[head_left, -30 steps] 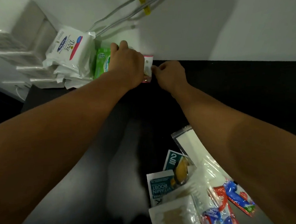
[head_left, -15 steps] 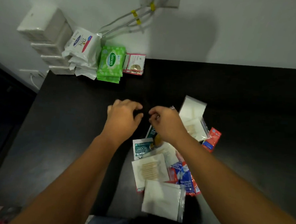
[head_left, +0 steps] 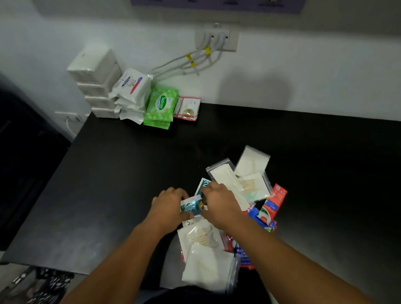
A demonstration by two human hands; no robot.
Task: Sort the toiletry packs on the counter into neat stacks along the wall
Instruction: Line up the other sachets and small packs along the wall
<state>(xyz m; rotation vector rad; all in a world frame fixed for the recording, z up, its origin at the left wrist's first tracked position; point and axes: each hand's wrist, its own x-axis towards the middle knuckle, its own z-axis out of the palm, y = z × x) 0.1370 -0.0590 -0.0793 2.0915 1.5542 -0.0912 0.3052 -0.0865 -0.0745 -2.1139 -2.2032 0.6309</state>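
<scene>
Lower centre, I see my left hand (head_left: pixel 168 208) and right hand (head_left: pixel 220 207), fingers curled, both pinching a teal sachet (head_left: pixel 190 207) over the pile (head_left: pixel 207 267).

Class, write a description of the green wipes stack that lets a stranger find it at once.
Start at the black counter and follow its far edge along the white wall to the left corner. Of the four stacks in a row there, the green stack is third from the left, between the white Dove packs and the pink-edged sachets. It alone is bright green.
</scene>
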